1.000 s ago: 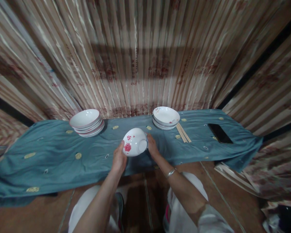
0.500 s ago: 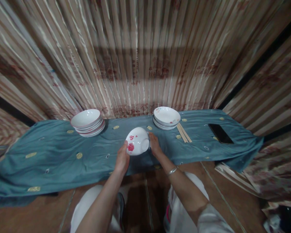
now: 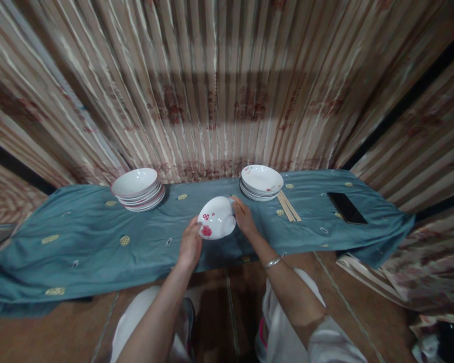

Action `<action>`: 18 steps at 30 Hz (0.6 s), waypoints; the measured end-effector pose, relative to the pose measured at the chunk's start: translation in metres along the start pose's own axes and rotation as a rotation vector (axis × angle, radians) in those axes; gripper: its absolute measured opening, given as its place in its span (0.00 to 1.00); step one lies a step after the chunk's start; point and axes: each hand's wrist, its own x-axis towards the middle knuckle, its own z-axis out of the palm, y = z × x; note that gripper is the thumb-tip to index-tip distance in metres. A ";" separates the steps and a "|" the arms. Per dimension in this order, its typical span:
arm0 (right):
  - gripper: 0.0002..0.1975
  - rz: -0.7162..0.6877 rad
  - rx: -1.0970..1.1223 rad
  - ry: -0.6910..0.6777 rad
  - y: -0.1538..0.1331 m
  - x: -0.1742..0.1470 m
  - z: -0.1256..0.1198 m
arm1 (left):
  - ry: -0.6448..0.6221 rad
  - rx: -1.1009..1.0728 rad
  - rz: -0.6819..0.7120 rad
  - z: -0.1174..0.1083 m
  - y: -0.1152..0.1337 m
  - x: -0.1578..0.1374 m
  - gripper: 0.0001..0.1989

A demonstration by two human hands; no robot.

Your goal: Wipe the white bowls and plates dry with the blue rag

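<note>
Bowl [image 3: 220, 214] is tilted over the cloth-covered table [image 3: 98, 247]; left hand [image 3: 191, 244] clamped on its rim, right hand [image 3: 244, 218] by the foot side, can't tell if gripping. Probably glazed ceramic: light, rigid, slick, chippable. Best hold: rim plus foot ring [image 3: 230, 225].

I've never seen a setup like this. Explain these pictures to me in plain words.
There is no machine here, just a person's bare hands. The view comes from one camera worn on the head, looking forward and down. The left hand and right hand hold a white bowl with red decoration, tipped so that its outside shows. A teal cloth covers the surface below. On it stand a left stack of dishes and a right stack; beside the latter lie light sticks, and farther right, a black phone-like slab.
</note>
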 end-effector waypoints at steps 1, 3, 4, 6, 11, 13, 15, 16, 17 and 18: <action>0.19 -0.011 -0.017 -0.013 -0.004 0.000 -0.001 | 0.015 0.002 0.000 0.000 0.000 0.000 0.13; 0.20 -0.054 -0.057 -0.044 -0.012 -0.002 -0.003 | 0.036 0.013 -0.004 0.001 -0.001 0.000 0.13; 0.20 -0.088 -0.080 -0.060 -0.017 -0.003 -0.005 | 0.040 0.020 -0.007 0.002 -0.002 0.000 0.14; 0.20 -0.165 -0.129 -0.085 -0.028 -0.007 -0.007 | 0.035 0.028 -0.016 0.003 -0.004 -0.001 0.15; 0.21 -0.321 -0.294 -0.136 -0.056 -0.026 -0.006 | -0.008 0.029 -0.020 0.005 -0.007 -0.003 0.16; 0.22 -0.412 -0.355 -0.161 -0.063 -0.034 -0.004 | -0.018 0.028 -0.014 0.004 -0.007 -0.003 0.17; 0.22 -0.480 -0.406 -0.173 -0.069 -0.042 0.000 | -0.014 0.030 -0.006 0.002 -0.008 -0.003 0.17; 0.23 -0.502 -0.430 -0.180 -0.071 -0.046 0.001 | -0.008 0.031 -0.004 0.001 -0.009 -0.002 0.17; 0.23 -0.522 -0.451 -0.189 -0.073 -0.049 0.003 | -0.001 0.030 -0.004 0.000 -0.009 -0.001 0.16; 0.24 -0.539 -0.471 -0.203 -0.074 -0.053 0.005 | 0.006 0.028 -0.005 -0.001 -0.010 -0.001 0.16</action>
